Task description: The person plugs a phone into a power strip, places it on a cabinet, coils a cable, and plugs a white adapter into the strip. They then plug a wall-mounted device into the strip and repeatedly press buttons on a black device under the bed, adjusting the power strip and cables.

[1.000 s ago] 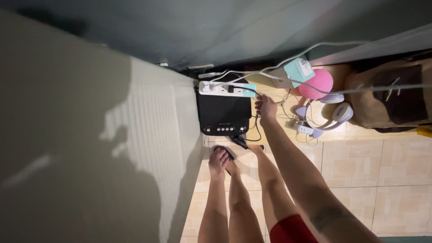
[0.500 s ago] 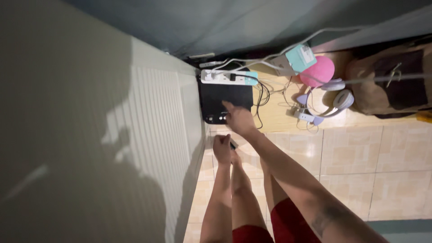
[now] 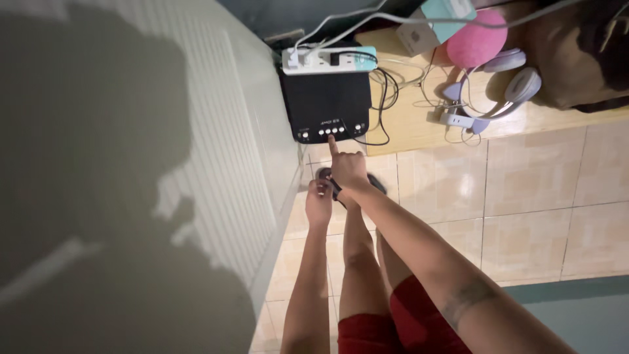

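Leftmost, a pale ribbed wall panel (image 3: 196,170) runs alongside the black speaker box (image 3: 325,101), which sits pushed up against it at the corner of a low wooden platform (image 3: 419,121), its front face toward the person so the row of small buttons (image 3: 327,131) is within reach. Below that box the left hand (image 3: 319,202) hangs with fingers curled loosely inward; whether anything lies inside them cannot be told. Just right of it, the right hand (image 3: 347,167) stretches toward the box with the index finger extended and the other fingers folded back, the fingertip at the button row, a pointing shape suited to pressing one small key. Across the box's far edge lies a white power strip (image 3: 327,59) with plugs in it, probably set there to stay close to the wall. Right of the box, loose cables (image 3: 386,85) trail over the platform, then lilac headphones (image 3: 504,85) and a pink ball (image 3: 475,46) rest farther along. Tiled floor (image 3: 524,196) spreads below the platform.
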